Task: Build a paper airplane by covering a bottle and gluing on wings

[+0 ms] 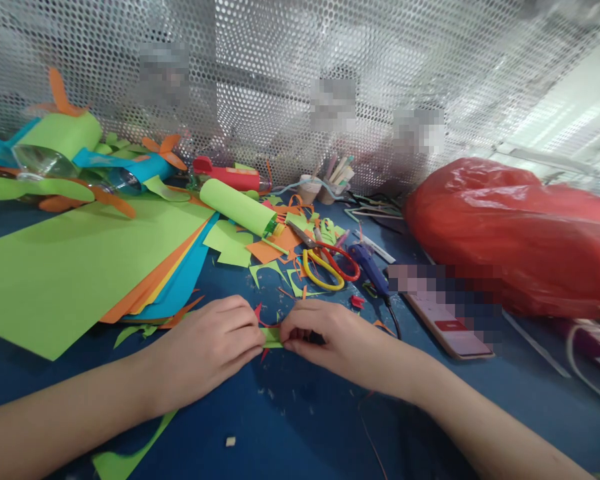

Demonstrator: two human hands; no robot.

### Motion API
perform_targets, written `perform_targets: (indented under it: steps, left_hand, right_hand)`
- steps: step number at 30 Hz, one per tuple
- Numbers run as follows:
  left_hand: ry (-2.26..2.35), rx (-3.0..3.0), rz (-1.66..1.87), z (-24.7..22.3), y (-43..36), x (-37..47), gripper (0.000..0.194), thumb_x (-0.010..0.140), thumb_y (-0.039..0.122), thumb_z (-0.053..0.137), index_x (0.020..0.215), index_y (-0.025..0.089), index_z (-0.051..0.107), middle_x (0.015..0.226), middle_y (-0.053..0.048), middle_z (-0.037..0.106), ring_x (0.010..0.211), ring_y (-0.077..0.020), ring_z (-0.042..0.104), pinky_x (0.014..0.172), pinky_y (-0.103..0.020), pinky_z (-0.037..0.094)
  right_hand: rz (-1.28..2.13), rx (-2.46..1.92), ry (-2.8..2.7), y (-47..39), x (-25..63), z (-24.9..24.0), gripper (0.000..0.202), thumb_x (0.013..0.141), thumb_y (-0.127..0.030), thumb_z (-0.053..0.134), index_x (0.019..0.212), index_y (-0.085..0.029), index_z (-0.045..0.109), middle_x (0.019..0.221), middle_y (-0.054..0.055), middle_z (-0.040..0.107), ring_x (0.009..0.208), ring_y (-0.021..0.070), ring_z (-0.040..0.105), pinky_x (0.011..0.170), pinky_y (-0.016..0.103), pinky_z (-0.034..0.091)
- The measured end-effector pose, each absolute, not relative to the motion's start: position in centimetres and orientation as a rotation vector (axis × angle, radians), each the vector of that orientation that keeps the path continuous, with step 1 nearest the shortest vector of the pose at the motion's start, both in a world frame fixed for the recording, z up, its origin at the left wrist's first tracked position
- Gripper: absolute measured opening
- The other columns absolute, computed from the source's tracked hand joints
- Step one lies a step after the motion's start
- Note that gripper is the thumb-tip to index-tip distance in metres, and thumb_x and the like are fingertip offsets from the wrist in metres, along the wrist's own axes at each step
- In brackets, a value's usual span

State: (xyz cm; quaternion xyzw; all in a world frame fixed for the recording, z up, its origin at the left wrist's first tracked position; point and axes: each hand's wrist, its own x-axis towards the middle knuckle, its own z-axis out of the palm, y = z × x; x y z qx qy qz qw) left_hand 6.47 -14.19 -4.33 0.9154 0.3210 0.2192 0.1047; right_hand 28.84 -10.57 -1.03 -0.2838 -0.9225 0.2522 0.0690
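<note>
Between my two hands lies a small strip of green paper (271,337), low over the blue table. My left hand (215,347) is closed on the strip's left end, its fingers pressed together. At the right end, my right hand (325,333) pinches the strip with curled fingertips. Small red and green scraps show around the fingers. Scissors (324,267) with red and yellow handles rest beyond my right hand, beside a blue glue gun (370,268). A green paper-wrapped bottle (237,205) lies on its side behind the scraps.
Large coloured sheets (75,260) are stacked at the left, with paper-covered bottles (63,137) behind them. A phone (443,310) and a red plastic bag (510,233) are at the right. Cups (309,190) stand by the perforated metal screen (280,87). Cables cross the table (290,413).
</note>
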Motion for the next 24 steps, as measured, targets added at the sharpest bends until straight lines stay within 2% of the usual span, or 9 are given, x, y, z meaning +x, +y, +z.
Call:
perform_targets:
  steps: [7, 14, 21, 24]
  left_hand:
    - [0.933, 2.870, 0.637, -4.80, -14.14, 6.44, 0.027, 0.097, 0.016, 0.038, 0.091, 0.015, 0.064, 0.082, -0.006, 0.061, 0.081, -0.0211, 0.054, 0.075, -0.037, 0.048]
    - [0.841, 3.048, 0.658, -4.88, -14.55, 6.23, 0.027, 0.096, 0.009, 0.034, 0.100, 0.011, 0.061, 0.086, -0.008, 0.064, 0.084, -0.0233, 0.056, 0.076, -0.039, 0.050]
    - [0.838, 2.989, 0.583, -4.75, -14.09, 5.90, 0.025, 0.097, 0.014, 0.037, 0.100, 0.014, 0.062, 0.087, -0.007, 0.064, 0.085, -0.0222, 0.055, 0.076, -0.036, 0.048]
    - [0.875, 2.890, 0.611, -4.68, -13.97, 5.97, 0.025, 0.098, 0.017, 0.039, 0.099, 0.015, 0.064, 0.086, -0.006, 0.063, 0.084, -0.0210, 0.053, 0.076, -0.035, 0.047]
  right_hand:
    - [0.719, -0.865, -2.764, -10.69, 28.73, -1.24, 0.009, 0.090, -0.013, 0.054, 0.089, -0.020, 0.058, 0.086, 0.000, 0.059, 0.079, 0.0130, 0.055, 0.070, 0.023, 0.043]
    - [0.772, -0.785, -2.757, -10.14, 29.02, -1.44, 0.006, 0.088, -0.019, 0.060, 0.092, -0.019, 0.065, 0.088, 0.002, 0.062, 0.083, 0.0145, 0.057, 0.074, 0.025, 0.045]
    - [0.744, -0.845, -2.745, -10.38, 28.74, -1.35, 0.012, 0.089, -0.014, 0.055, 0.090, -0.018, 0.066, 0.087, 0.003, 0.065, 0.083, 0.0148, 0.058, 0.076, 0.027, 0.046]
    - [0.736, -0.917, -2.723, -10.49, 28.66, -1.36, 0.010, 0.088, -0.014, 0.056, 0.089, -0.019, 0.064, 0.085, 0.002, 0.065, 0.078, 0.0145, 0.058, 0.071, 0.026, 0.045]
